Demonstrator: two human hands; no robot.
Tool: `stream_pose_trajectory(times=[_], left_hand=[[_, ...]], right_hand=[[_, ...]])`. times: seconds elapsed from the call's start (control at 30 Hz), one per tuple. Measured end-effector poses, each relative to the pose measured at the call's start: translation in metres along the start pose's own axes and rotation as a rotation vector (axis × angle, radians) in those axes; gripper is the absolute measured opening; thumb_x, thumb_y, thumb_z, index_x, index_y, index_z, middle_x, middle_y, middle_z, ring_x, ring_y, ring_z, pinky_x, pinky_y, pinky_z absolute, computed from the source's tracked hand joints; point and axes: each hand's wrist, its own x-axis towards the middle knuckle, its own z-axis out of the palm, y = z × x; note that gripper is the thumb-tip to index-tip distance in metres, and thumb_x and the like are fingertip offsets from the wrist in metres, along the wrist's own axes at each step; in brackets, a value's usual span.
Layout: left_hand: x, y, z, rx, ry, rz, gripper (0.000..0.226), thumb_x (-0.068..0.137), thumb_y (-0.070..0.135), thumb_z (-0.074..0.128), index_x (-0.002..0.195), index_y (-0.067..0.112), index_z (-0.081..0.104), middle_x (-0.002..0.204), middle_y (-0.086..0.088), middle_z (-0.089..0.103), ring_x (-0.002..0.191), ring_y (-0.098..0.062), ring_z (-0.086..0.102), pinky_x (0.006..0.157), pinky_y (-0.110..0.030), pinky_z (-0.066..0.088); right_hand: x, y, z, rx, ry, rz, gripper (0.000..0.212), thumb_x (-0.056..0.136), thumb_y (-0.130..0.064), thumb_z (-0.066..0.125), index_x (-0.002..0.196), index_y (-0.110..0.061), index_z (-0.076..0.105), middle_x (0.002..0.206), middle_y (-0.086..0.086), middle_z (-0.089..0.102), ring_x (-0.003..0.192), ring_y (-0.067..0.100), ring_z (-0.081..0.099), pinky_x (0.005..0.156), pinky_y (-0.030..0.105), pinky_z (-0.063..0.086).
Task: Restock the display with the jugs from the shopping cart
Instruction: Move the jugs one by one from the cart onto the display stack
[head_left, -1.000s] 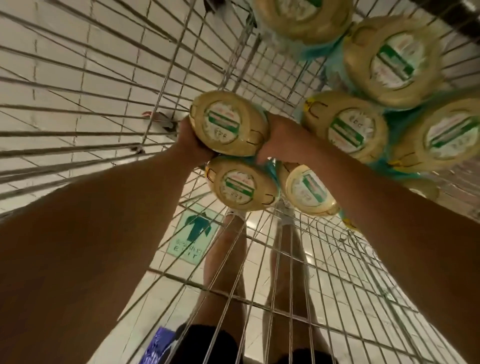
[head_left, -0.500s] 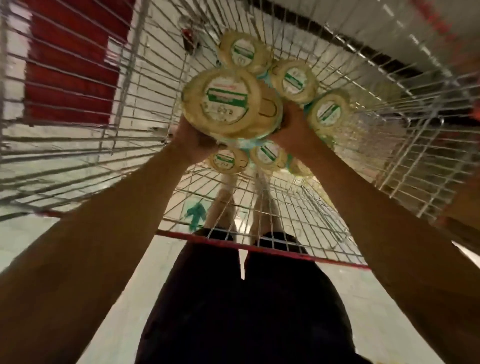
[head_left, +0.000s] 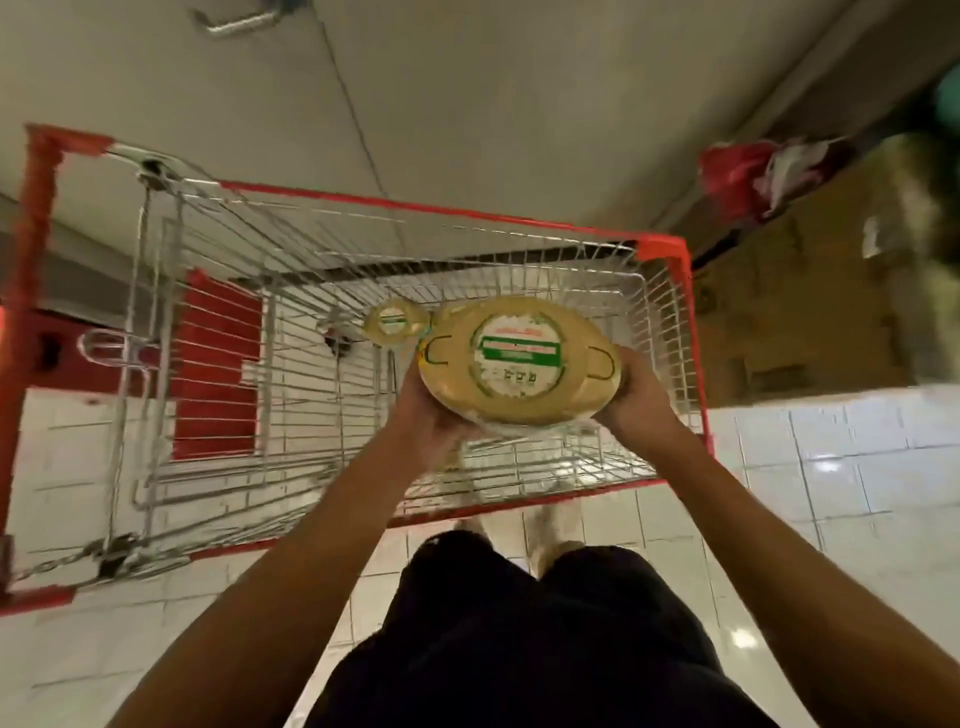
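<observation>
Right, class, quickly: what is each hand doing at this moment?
Left hand: closed on the jug, gripping its left side.
Right hand: closed on the same jug, gripping its right side.

No readable text: jug (head_left: 519, 361) lid label (green band, print too blurred)

A wire shopping cart (head_left: 218, 332) with red rim fills mid-frame on the white tiled floor (head_left: 810, 467); one jug (head_left: 394, 323) lies in its basket.
</observation>
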Motion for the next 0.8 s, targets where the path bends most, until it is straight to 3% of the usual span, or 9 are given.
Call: stream_pose_trajectory(times=[0.13,0.2,0.27,0.4,0.47,0.53,0.67,0.8], left_hand=[[-0.009,-0.045,0.072,0.090,-0.041,-0.014,0.061,0.108,0.051,0.032,0.098,0.025,0.086,0.109,-0.006,0.080,0.092,-0.024,0.079,0.067,-0.041,0.064],[-0.013,-0.075,0.109,0.181,-0.023,-0.035,0.057,0.105,0.057,0.036,0.116,0.022,0.080,0.120,-0.009,0.077,0.100,-0.028,0.077,0.072,-0.044,0.063],[-0.016,-0.110,0.147,0.258,-0.051,-0.059,0.058,0.104,0.061,0.036,0.128,0.020,0.071,0.123,-0.009,0.076,0.108,-0.031,0.072,0.076,-0.047,0.062],[-0.021,-0.181,0.221,0.395,-0.143,-0.052,0.061,0.102,0.067,0.037,0.120,0.025,0.079,0.122,-0.007,0.076,0.103,-0.027,0.077,0.071,-0.048,0.064],[-0.022,-0.207,0.258,0.451,-0.197,-0.024,0.059,0.102,0.069,0.036,0.114,0.032,0.081,0.123,-0.004,0.076,0.107,-0.024,0.075,0.075,-0.049,0.063],[-0.021,-0.229,0.291,0.499,-0.229,0.034,0.060,0.103,0.070,0.032,0.118,0.035,0.078,0.128,-0.003,0.074,0.113,-0.024,0.073,0.082,-0.051,0.062],[-0.014,-0.260,0.356,0.527,-0.302,0.107,0.064,0.105,0.069,0.028,0.145,0.030,0.059,0.139,-0.005,0.068,0.123,-0.029,0.067,0.084,-0.052,0.061],[-0.005,-0.275,0.423,0.557,-0.318,0.150,0.068,0.104,0.071,0.020,0.146,0.032,0.056,0.135,-0.002,0.071,0.124,-0.028,0.067,0.091,-0.056,0.059]], right_hand=[[-0.070,-0.005,-0.060,0.048,0.269,-0.136,0.027,0.079,-0.021,0.080,0.104,-0.011,0.076,0.099,0.005,0.080,0.098,0.021,0.076,0.088,0.039,0.063],[-0.107,-0.001,-0.096,0.060,0.368,-0.164,0.033,0.082,-0.018,0.079,0.107,0.001,0.075,0.101,0.017,0.079,0.100,0.033,0.076,0.089,0.047,0.063],[-0.145,0.005,-0.135,0.075,0.430,-0.186,0.032,0.085,-0.019,0.076,0.109,0.003,0.074,0.102,0.018,0.079,0.100,0.035,0.076,0.086,0.044,0.064],[-0.215,0.003,-0.214,0.094,0.494,-0.192,0.021,0.088,-0.011,0.075,0.108,-0.018,0.076,0.101,0.001,0.081,0.098,0.020,0.077,0.085,0.030,0.061],[-0.242,-0.005,-0.251,0.076,0.509,-0.190,0.022,0.088,-0.018,0.074,0.102,-0.035,0.078,0.096,-0.006,0.081,0.093,0.012,0.076,0.081,0.024,0.060],[-0.262,-0.014,-0.287,0.062,0.529,-0.195,0.020,0.086,-0.026,0.072,0.099,-0.041,0.078,0.095,-0.010,0.080,0.093,0.009,0.076,0.080,0.023,0.060],[-0.283,-0.017,-0.356,0.041,0.628,-0.264,0.034,0.086,-0.011,0.072,0.119,-0.015,0.073,0.109,0.000,0.079,0.106,0.020,0.075,0.090,0.043,0.063],[-0.283,-0.017,-0.421,0.077,0.685,-0.255,0.046,0.085,-0.006,0.067,0.131,-0.002,0.066,0.121,0.015,0.075,0.114,0.037,0.071,0.093,0.061,0.058]])
